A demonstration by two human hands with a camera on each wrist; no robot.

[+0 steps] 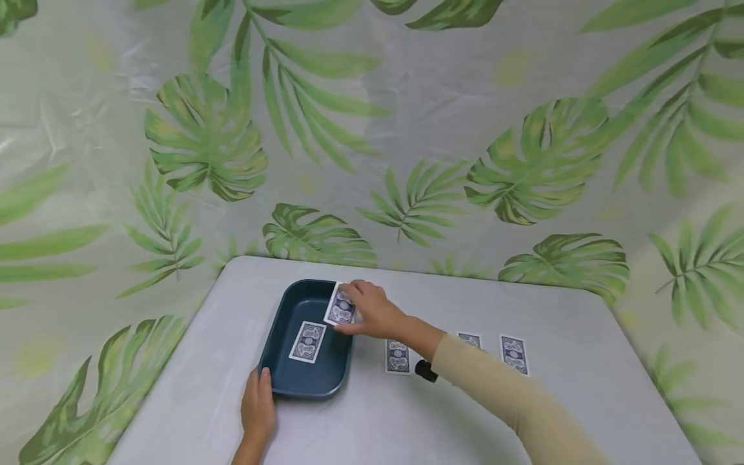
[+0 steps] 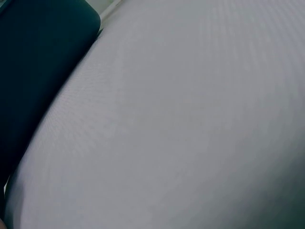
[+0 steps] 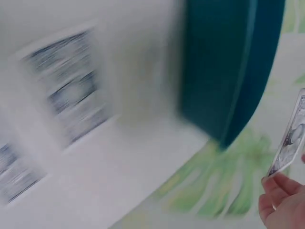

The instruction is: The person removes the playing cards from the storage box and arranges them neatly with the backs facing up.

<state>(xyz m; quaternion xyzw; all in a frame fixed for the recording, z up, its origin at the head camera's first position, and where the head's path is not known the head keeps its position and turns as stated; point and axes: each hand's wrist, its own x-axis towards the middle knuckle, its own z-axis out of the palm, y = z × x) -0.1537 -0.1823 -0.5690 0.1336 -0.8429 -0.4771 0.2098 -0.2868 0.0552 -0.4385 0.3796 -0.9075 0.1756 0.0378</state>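
Observation:
My right hand (image 1: 374, 311) pinches a playing card (image 1: 340, 306), patterned back showing, above the right rim of a dark teal tray (image 1: 279, 374). In the right wrist view the fingers (image 3: 279, 188) hold that playing card (image 3: 291, 136) by its edge, beside the tray (image 3: 214, 62). Another playing card (image 1: 308, 341) lies back up on the tray's floor. At the tray's near left corner, my left hand (image 1: 258, 403) grips the rim with the thumb on top. The left wrist view has only the tray's outer side (image 2: 38, 62) and a sliver of hand.
Right of the tray, on the white table (image 1: 360, 433), lie a playing card (image 1: 398, 357), one partly behind the right forearm (image 1: 469, 340) and another farther right (image 1: 514, 354). A black object (image 1: 426, 371) shows under the right wrist. A leaf-print sheet (image 1: 430, 129) hangs behind the table.

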